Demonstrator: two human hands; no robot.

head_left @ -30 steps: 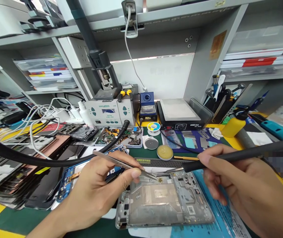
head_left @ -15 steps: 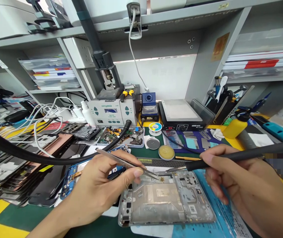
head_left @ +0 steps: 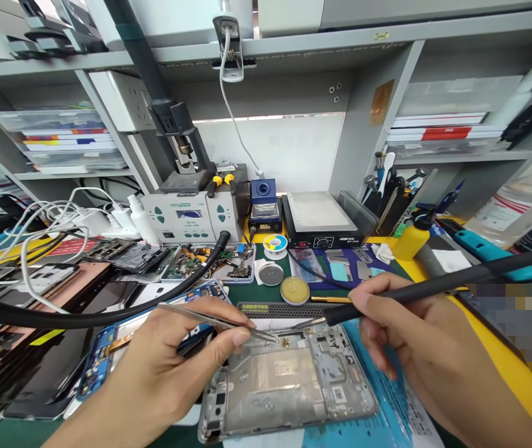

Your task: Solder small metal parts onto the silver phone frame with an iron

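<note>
My left hand (head_left: 177, 354) grips metal tweezers (head_left: 214, 318) between thumb and fingers. Their tips hover just left of a small gold-coloured part (head_left: 285, 343) near the top edge of a grey metal phone frame (head_left: 289, 389). In my right hand (head_left: 401, 330) is a soldering iron (head_left: 340, 313), held like a pen by its black handle. Its pointed metal tip reaches left over the frame's upper edge, above the gold part; whether it touches anything I cannot tell. Under the frame's right side lies a blue sheet (head_left: 389, 398).
A hot-air station (head_left: 188, 216) and a hot plate (head_left: 322, 218) stand behind. A black hose (head_left: 130, 317) crosses the left side above stacked phones (head_left: 60, 348). Nearer are a solder spool (head_left: 275, 246), a round tin of yellowish paste (head_left: 294, 290) and a tray of circuit boards (head_left: 210, 264).
The view has swung right, so the scene sits further left. The tweezer tips have drawn slightly left, away from the gold part. Both hands keep their tools.
</note>
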